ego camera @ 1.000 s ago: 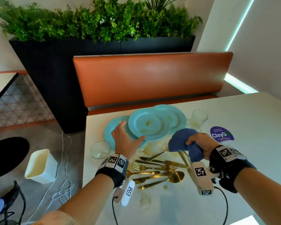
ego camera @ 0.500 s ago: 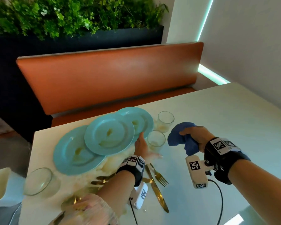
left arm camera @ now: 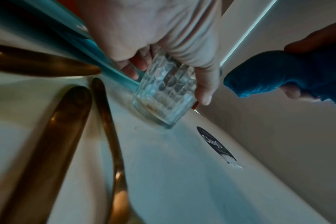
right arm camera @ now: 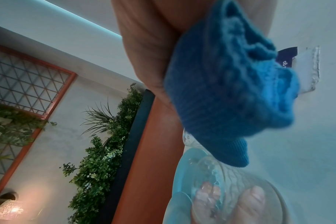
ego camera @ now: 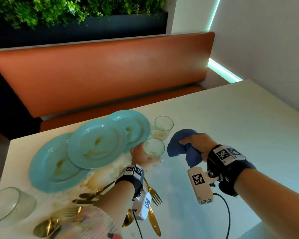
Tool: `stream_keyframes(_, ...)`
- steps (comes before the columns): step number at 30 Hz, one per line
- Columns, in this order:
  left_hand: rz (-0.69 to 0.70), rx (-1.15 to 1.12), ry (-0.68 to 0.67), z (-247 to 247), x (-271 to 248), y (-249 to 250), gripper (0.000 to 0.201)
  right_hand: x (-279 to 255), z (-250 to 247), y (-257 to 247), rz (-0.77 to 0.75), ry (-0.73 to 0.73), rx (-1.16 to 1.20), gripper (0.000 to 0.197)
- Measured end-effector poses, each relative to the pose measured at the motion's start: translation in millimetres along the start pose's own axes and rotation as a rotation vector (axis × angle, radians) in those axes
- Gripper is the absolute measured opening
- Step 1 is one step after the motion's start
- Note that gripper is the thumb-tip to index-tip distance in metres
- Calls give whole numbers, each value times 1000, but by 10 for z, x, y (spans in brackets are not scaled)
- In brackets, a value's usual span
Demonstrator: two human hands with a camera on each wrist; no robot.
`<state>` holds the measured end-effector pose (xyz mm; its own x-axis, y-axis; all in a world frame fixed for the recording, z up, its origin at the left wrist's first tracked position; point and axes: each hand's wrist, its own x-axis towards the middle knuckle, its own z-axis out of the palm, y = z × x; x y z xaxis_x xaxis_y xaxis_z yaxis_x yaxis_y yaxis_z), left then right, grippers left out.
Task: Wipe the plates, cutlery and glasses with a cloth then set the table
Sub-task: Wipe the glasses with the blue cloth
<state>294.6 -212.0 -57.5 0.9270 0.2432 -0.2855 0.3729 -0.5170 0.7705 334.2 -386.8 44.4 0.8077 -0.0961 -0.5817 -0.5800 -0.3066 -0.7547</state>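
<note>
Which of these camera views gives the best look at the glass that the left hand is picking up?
The left wrist view: the glass fills the middle, ribbed wall and residue at its base clear, left hand gripping it. The head view shows it smaller, beside the plates. The right wrist view shows a blurred part behind the cloth.

left forearm hiding part of the gold cutlery, corner glass cropped (frame's left edge)
</note>
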Motion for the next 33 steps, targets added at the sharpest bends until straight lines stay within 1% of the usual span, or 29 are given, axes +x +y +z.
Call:
stream_keyframes(2,32,22,-44,-34,-30,103,86,-16,20,-9,-74,36,-9,29)
stream_keyframes(3,58,38,-46,-59,-60,166,88,-52,34,-29,-142,58,-15,33)
stream_keyframes(5,122,59,-38,-77,-95,271,93,-166,60,-89,-329,109,-99,31)
stream_keyframes(6,157,50,-42,-115,-142,355,92,-240,79,-119,-437,130,-194,27)
stream_keyframes(8,255,-5,-35,-191,-229,529,78,-454,132,-160,-626,109,-452,18)
stream_keyframes(9,308,-41,-45,-234,-271,600,69,-558,173,-168,-706,64,-600,20)
stream_keyframes(10,335,-91,-69,-284,-316,656,65,-653,218,-174,-773,9,-739,25)
stream_keyframes(11,342,-139,-91,-348,-373,695,66,-735,250,-186,-802,-38,-846,30)
stream_keyframes(12,352,-161,-93,-411,-420,711,69,-827,270,-221,-793,-73,-920,31)
stream_keyframes(13,374,-158,-73,-467,-461,720,72,-912,284,-266,-749,-111,-978,27)
stream_keyframes(15,480,-9,-49,-570,-547,739,78,-1083,312,-329,-656,-207,-1120,13)
stream_keyframes(16,527,81,-52,-631,-598,756,80,-1164,347,-335,-619,-243,-1205,12)
stream_keyframes(18,607,171,-47,-727,-704,787,83,-1290,445,-321,-579,-242,-1328,18)
stream_keyframes(20,685,217,-13,-801,-804,771,84,-1375,539,-310,-559,-228,-1371,14)
stream_keyframes(21,725,234,5,-839,-861,753,82,-1389,565,-309,-530,-233,-1317,13)
stream_keyframes(22,760,259,24,-884,-930,732,77,-1423,583,-322,-489,-250,-1195,12)
stream_keyframes(23,798,294,70,-935,-998,707,71,-1462,604,-330,-438,-298,-1013,12)
stream_keyframes(24,809,314,124,-977,-1060,680,64,-1522,621,-339,-399,-354,-791,16)
stream_keyframes(25,823,322,160,-1019,-1094,643,61,-1601,640,-343,-368,-399,-589,20)
stream_keyframes(26,853,323,182,-1059,-1112,607,64,-1665,664,-326,-354,-436,-504,21)
stream_keyframes(27,862,328,169,-1103,-1146,582,70,-1718,684,-301,-387,-437,-591,19)
stream_keyframes(28,859,339,124,-1161,-1198,569,78,-1771,708,-269,-423,-406,-812,18)
stream_keyframes(29,843,333,56,-1210,-1261,559,85,-1829,741,-228,-449,-347,-1095,20)
stream_keyframes(30,798,313,-54,-1239,-1322,545,90,-1904,773,-192,-477,-287,-1337,20)
stream_keyframes(31,764,323,-133,-1257,-1375,526,92,-1976,812,-137,-510,-257,-1499,19)
stream_keyframes(32,761,348,-174,-1265,-1412,506,93,-2031,862,-88,-524,-239,-1580,22)
stream_keyframes(33,771,360,-178,-1267,-1440,486,92,-2074,894,-55,-525,-225,-1616,25)
